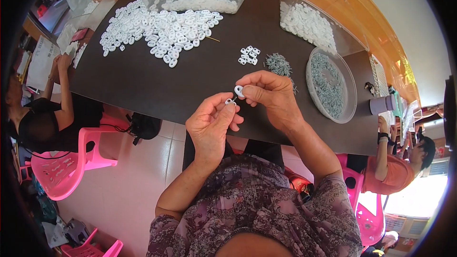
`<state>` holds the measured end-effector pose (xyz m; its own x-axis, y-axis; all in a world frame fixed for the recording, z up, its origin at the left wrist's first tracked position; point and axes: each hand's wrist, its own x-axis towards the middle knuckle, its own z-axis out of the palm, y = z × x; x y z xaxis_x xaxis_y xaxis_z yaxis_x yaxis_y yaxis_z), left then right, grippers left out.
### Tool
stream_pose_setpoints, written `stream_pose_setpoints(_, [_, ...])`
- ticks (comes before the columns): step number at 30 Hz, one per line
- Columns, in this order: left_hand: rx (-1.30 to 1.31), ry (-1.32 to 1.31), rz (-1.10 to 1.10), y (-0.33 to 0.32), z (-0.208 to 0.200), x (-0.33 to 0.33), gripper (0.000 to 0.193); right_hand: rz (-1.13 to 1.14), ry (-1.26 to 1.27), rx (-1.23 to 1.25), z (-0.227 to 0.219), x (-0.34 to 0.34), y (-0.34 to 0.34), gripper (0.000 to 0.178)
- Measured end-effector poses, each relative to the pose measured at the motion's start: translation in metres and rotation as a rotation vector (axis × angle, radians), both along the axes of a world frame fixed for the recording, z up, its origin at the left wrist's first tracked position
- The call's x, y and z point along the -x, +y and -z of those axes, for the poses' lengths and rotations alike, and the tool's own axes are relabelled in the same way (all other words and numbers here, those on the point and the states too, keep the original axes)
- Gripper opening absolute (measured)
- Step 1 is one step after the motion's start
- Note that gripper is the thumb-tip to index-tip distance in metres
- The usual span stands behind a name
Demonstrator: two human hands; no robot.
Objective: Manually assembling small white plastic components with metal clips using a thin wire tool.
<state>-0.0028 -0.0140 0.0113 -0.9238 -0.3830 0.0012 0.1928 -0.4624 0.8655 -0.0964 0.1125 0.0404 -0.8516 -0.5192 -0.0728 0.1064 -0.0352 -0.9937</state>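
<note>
My left hand [209, 126] pinches a small white plastic piece [230, 101] between thumb and forefinger. A thin dark screw-like pin seems to stand at that piece, too small to make out well. Just above it, my right hand [276, 96] grips a white oval plastic piece [239, 91] with a hole in it. The two pieces almost meet over the near edge of the dark table [138, 81]. Beyond my right hand lie a small cluster of white two-holed pieces [249, 55] and a heap of grey screws [278, 64].
A wide pile of white oval pieces [164, 31] spreads at the far left, before a clear bin [194, 7]. Another clear bin [309, 24] and a round tub [351, 97] of screws stand right. Two people sit at either side, by pink chairs [83, 162].
</note>
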Motion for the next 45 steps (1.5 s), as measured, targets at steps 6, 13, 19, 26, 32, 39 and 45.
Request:
stream_pose_setpoints(6, [-0.009,-0.014,-0.007,0.000,0.001,0.000,0.019,0.007,0.033,-0.040,0.000,-0.002,-0.004,0.014])
stream_pose_setpoints(13, [0.001,-0.028,-0.011,0.001,0.002,0.001,0.018,-0.020,0.062,-0.058,0.001,-0.003,-0.004,0.014])
stream_pose_setpoints(19, [-0.011,-0.022,-0.024,0.003,0.002,0.002,0.018,-0.013,0.132,-0.079,0.001,-0.005,-0.005,0.014])
stream_pose_setpoints(26, [0.041,-0.005,-0.065,0.007,0.004,0.002,0.021,0.042,0.307,-0.127,0.002,-0.011,-0.007,0.013])
stream_pose_setpoints(32, [0.027,0.015,-0.077,0.010,0.003,0.002,0.027,0.066,0.370,-0.114,0.002,-0.016,-0.007,0.014])
stream_pose_setpoints(39, [0.043,0.004,-0.068,0.012,0.005,0.002,0.027,0.063,0.297,-0.091,0.003,-0.019,-0.003,0.014])
stream_pose_setpoints(45, [0.048,0.017,-0.062,0.013,0.006,0.001,0.027,0.061,0.358,-0.126,0.005,-0.019,-0.002,0.014])
